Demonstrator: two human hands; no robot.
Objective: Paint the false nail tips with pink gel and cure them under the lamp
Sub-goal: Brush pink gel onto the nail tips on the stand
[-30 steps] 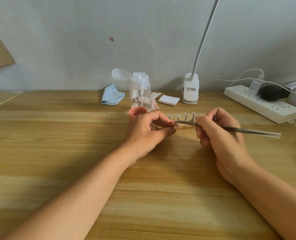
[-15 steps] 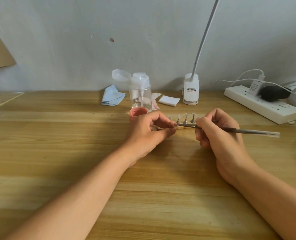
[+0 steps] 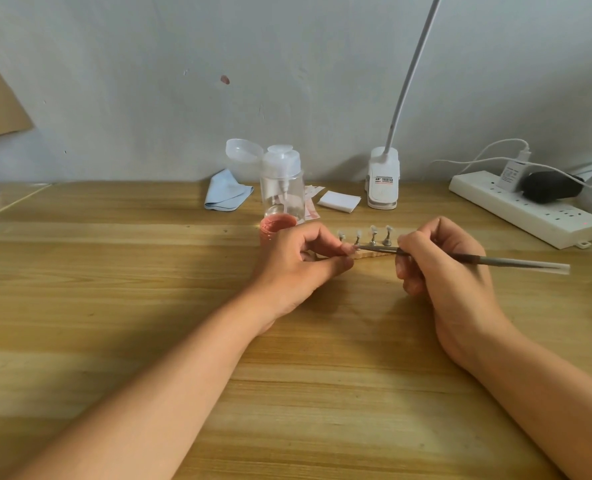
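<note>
While left hand [image 3: 298,268] pinches the wooden stand [image 3: 374,253] end, right hand [image 3: 439,268] grip clasps gel brush [image 3: 495,260], bristles pointing left toward it.

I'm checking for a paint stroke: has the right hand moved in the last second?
No. The right hand keeps its place against the white power strip, its thin grey brush aimed left over the wooden nail-tip stand.

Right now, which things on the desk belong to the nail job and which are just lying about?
Job: brush, nail-tip stand, pink gel pot, clip lamp.
Lying about: pump bottle, blue cloth, white pad, power strip.
</note>
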